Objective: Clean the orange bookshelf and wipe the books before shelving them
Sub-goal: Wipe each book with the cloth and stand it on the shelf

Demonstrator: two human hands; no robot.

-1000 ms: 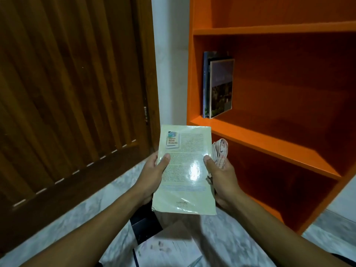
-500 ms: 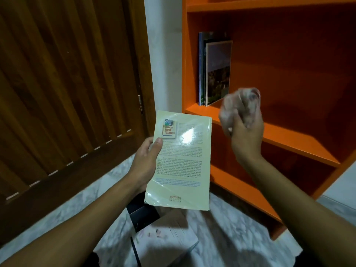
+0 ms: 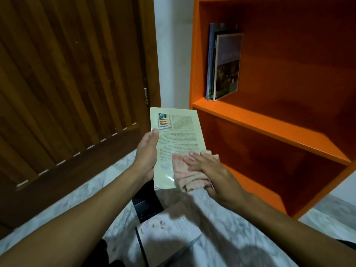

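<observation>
Now cloth [image 3: 189,173] wipes book [image 3: 177,135] (back cover)

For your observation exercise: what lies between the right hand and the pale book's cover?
In the head view, a cloth lies flat between the right hand and the pale book.

A brown slatted wooden door [image 3: 67,93] stands left of a strip of white wall [image 3: 173,51], above the marbled grey-white floor [image 3: 240,228].

Both forearms reach forward. The left hand [image 3: 147,151] grips the pale book [image 3: 177,139] by its edge. The right hand [image 3: 210,170] presses flat, fingers straight, on the cloth [image 3: 185,176].
</observation>
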